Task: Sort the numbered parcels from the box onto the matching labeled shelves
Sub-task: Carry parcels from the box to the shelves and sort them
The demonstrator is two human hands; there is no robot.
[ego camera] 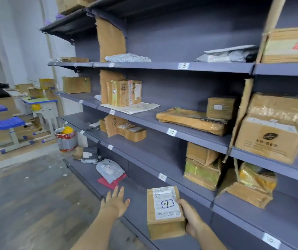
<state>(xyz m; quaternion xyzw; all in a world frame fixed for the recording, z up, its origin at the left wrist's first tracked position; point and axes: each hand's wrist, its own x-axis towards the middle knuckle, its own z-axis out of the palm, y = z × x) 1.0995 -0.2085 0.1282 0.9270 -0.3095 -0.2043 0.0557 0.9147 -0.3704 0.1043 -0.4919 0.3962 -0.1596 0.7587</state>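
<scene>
Down low in front of the grey shelving [180, 87], the right hand [192, 219] grasps a small brown parcel [164, 212] by its right side, thumb laid over the white label where "14" is written inside a blue box. That parcel hangs in the air just off the front edge of the lowest shelf board [141, 199], tilted so its label faces up, touching no shelf. Left of the parcel, the left hand [116, 199] is released, fingers straight and spread, palm down over the bare front part of that same board; whether it touches the board I cannot tell.

Right of the parcel and a little lower, a paper tag reading "14" [271, 240] sits on the front lip of the neighbouring bay. The stretch of board behind that tag shows bare grey surface up to a flattened brown box [249, 195] lying further back.

Up and left of the parcel, a grey mailer bag [109, 169] lies on a red envelope [111, 182], near the left hand's fingertips but apart from them. Above the parcel, a stack of taped boxes [202, 166] stands on the next board up, beside a cardboard divider [242, 112]. Far left of the parcel, open concrete floor [27, 186] runs beside the shelving toward a paint can [66, 139] and blue stools [7, 123]
</scene>
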